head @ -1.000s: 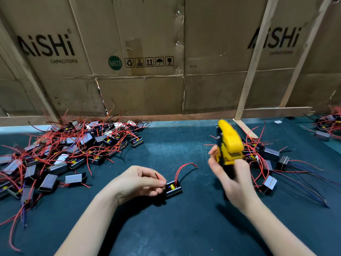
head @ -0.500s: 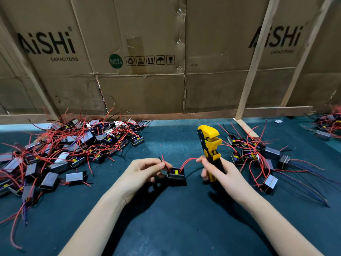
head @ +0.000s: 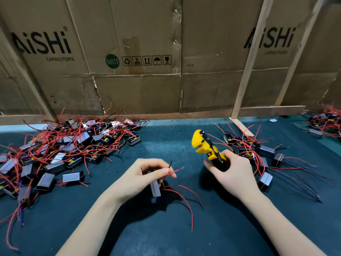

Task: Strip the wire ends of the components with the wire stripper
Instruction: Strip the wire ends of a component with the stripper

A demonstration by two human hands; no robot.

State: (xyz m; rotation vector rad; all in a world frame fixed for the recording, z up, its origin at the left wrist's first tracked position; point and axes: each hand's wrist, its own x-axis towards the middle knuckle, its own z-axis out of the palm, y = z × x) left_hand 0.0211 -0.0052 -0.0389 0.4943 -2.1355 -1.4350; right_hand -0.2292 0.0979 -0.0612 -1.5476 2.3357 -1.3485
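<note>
My left hand [head: 143, 177] holds a small grey component [head: 155, 189] lifted off the mat. Its thumb and forefinger pinch a red wire [head: 172, 172] and a black wire whose ends poke out to the right. Two more red wires hang down from the component. My right hand [head: 233, 174] grips the black handles of the yellow wire stripper [head: 203, 145]. The stripper's head points up and left, a short way right of the pinched wire ends and not touching them.
A big heap of components with red wires [head: 60, 150] lies on the dark green mat [head: 166, 228] at the left. A smaller group [head: 258, 156] lies right of my right hand, another at the far right edge [head: 324, 122]. Cardboard walls and wooden battens close the back.
My left hand has lifted the component off the mat and now pinches its wire ends. The stripper has tilted left and come lower, nearer the wires.
</note>
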